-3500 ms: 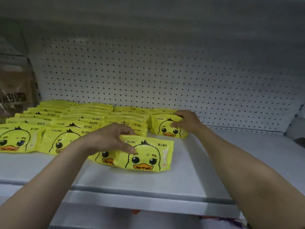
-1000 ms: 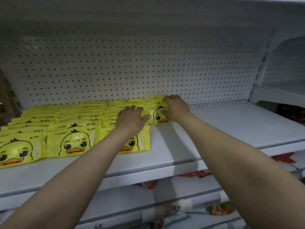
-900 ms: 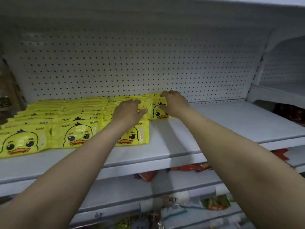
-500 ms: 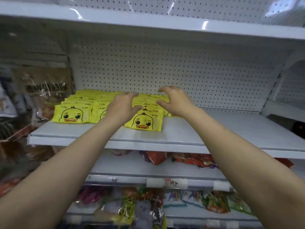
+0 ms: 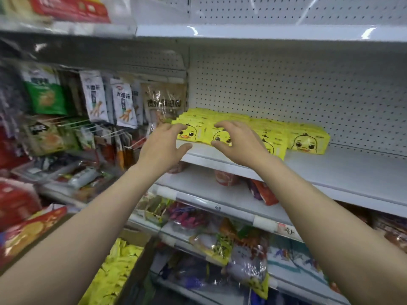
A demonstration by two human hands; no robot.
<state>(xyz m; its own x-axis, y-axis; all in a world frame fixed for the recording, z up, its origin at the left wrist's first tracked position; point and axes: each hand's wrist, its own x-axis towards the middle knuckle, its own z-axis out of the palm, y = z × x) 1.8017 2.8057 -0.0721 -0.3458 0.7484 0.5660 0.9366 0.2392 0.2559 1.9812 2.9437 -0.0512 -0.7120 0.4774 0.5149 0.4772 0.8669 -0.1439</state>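
Several yellow packs with a cartoon duck face (image 5: 308,140) lie in rows on a white shelf (image 5: 343,170) backed by pegboard. My left hand (image 5: 164,146) hovers in front of the leftmost packs with its fingers spread and loosely bent, holding nothing. My right hand (image 5: 239,140) hangs beside it in front of the middle packs, fingers also spread and loosely curved, empty. Both hands are off the packs, out in front of the shelf's edge. Parts of the front packs are hidden behind the hands.
Hanging snack bags (image 5: 123,104) fill the bay to the left. Lower shelves (image 5: 220,208) hold mixed colourful packets. A box with more yellow packs (image 5: 114,271) stands low at the left. The right part of the duck shelf is bare.
Both hands have lifted off the packs and drawn back from the shelf. The view has pulled back and swung left, showing the neighbouring bay and lower shelves.
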